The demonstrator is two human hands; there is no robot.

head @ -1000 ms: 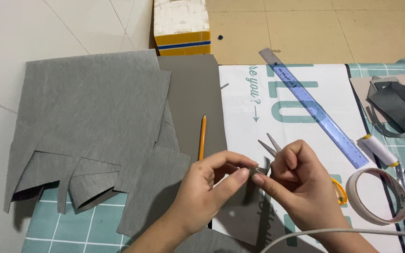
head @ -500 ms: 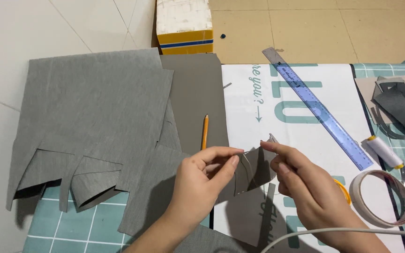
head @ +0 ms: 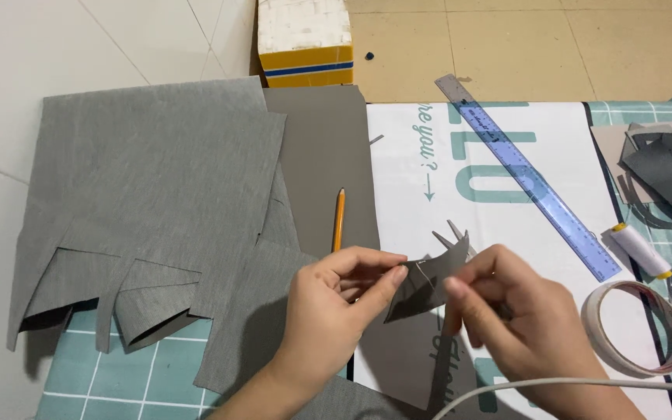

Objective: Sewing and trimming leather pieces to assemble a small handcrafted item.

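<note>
Two hands pinch a small grey fabric piece (head: 421, 288) above the white printed sheet (head: 523, 210).

The left hand (head: 336, 311) grips its left edge between thumb and fingers; the right hand (head: 507, 319) is closed on its right side, scissor tips (head: 453, 233) jutting up behind. Keeping the piece taut looks wise. The scissor handles are hidden, and a fine thread is barely discernible.

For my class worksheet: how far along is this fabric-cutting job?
Done: the large grey fabric sheet already has notches cut along its lower edge. In hand: left hand and right hand hold a small grey cut piece. Left: the sheet is mostly uncut; pencil and ruler lie idle.
</note>
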